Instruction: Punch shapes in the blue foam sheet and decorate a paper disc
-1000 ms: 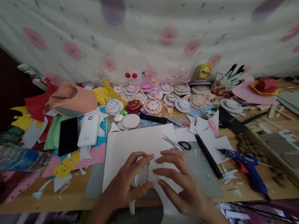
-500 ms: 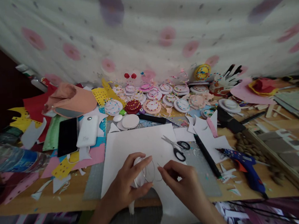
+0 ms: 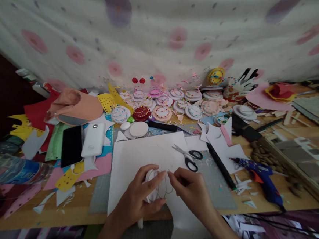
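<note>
My left hand (image 3: 136, 193) is curled round a flat white spool (image 3: 150, 174), its thumb and fingers gripping the rim. Thin loops of wire or cord (image 3: 168, 193) come off the spool's right side. In a pinch close beside it, my right hand (image 3: 191, 187) holds the strand near the left fingertips. Both hands are above a large white sheet (image 3: 140, 154). Small scissors with black handles (image 3: 190, 160) lie open on the sheet, just beyond my right hand. The fingers cover part of the spool.
A blue glue gun (image 3: 263, 179) and a black pen (image 3: 221, 166) lie to the right. Rows of small decorated hats (image 3: 163, 113) line the back. On the left are a phone (image 3: 71, 145), a white power bank (image 3: 93, 139), a plastic bottle (image 3: 16, 168) and foam scraps.
My right hand has shifted slightly up and left, bringing the strand close to my left fingertips. My left hand has moved a little to the right with the spool.
</note>
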`<action>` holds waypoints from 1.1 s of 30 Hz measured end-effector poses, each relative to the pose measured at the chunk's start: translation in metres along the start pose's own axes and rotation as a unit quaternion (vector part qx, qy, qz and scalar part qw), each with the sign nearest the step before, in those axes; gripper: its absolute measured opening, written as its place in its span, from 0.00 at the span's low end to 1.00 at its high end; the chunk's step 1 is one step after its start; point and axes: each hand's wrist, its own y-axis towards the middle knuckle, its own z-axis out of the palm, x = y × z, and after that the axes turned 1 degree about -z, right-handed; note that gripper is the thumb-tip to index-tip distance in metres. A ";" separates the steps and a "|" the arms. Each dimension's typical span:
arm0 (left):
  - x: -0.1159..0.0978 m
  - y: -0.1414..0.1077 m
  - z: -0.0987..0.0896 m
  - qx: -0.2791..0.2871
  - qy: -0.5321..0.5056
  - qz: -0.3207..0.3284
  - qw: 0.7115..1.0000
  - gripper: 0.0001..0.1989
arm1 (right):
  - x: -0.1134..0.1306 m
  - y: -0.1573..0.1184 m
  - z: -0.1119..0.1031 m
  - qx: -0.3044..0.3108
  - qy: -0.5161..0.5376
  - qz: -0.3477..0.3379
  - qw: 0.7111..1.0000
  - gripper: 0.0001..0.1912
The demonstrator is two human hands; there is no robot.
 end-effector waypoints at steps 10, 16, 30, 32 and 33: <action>0.001 0.004 0.006 -0.086 -0.025 -0.042 0.995 0.30 | -0.006 -0.001 -0.005 0.021 -0.029 -0.036 0.999 0.14; -0.003 0.005 0.007 -0.101 -0.022 -0.067 0.992 0.29 | 0.008 -0.007 -0.014 -0.040 -0.106 -0.238 0.965 0.08; -0.001 0.004 0.009 -0.078 -0.020 -0.068 0.994 0.29 | 0.010 -0.005 -0.001 0.027 0.029 -0.262 0.964 0.13; -0.001 0.005 0.010 -0.076 -0.030 -0.064 0.995 0.30 | 0.011 -0.005 -0.001 0.025 0.048 -0.253 0.966 0.12; -0.002 0.005 0.011 -0.078 -0.037 -0.061 0.994 0.30 | 0.011 -0.004 -0.001 0.026 0.056 -0.245 0.967 0.12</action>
